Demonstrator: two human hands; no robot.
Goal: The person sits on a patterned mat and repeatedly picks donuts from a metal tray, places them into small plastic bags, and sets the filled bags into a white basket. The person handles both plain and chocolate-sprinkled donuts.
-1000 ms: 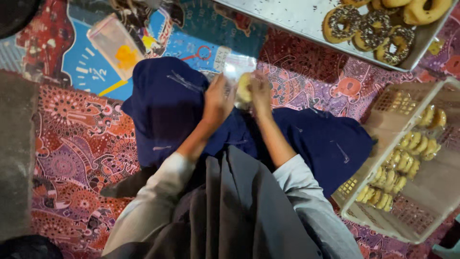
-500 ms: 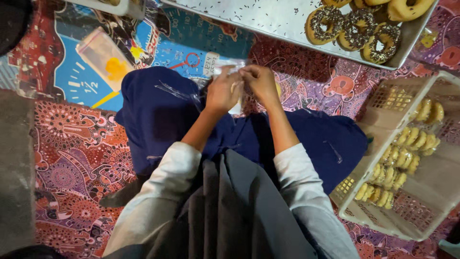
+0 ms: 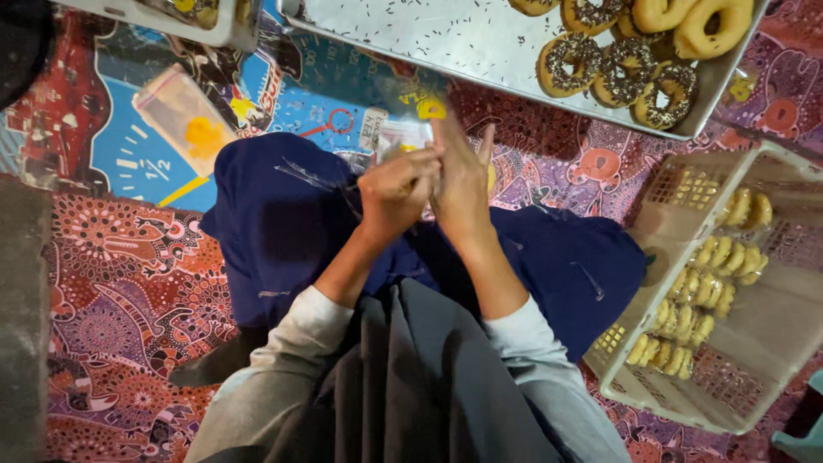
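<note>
My left hand (image 3: 396, 190) and my right hand (image 3: 461, 176) meet in front of me, above my dark blue lap. Together they pinch a small clear plastic bag (image 3: 403, 137) with a yellowish doughnut inside, mostly hidden behind the fingers. The left hand's fingers are curled on the bag's edge. My right hand's fingers are straighter and press against it from the right. A metal tray (image 3: 446, 43) lies just beyond the hands, with several chocolate-sprinkled ring doughnuts (image 3: 613, 64) and plain glazed ones (image 3: 699, 21) at its right end.
A cream plastic basket (image 3: 669, 386) at the right holds several bagged doughnuts (image 3: 703, 287). An empty clear bag with a yellow print (image 3: 184, 120) lies at the left on the patterned mat (image 3: 120, 283). Another tray's corner (image 3: 197, 17) shows at the top left.
Both hands have lifted and moved away from me toward the metal tray with the bagged doughnut. They have closed together over it, so the doughnut is now mostly covered.
</note>
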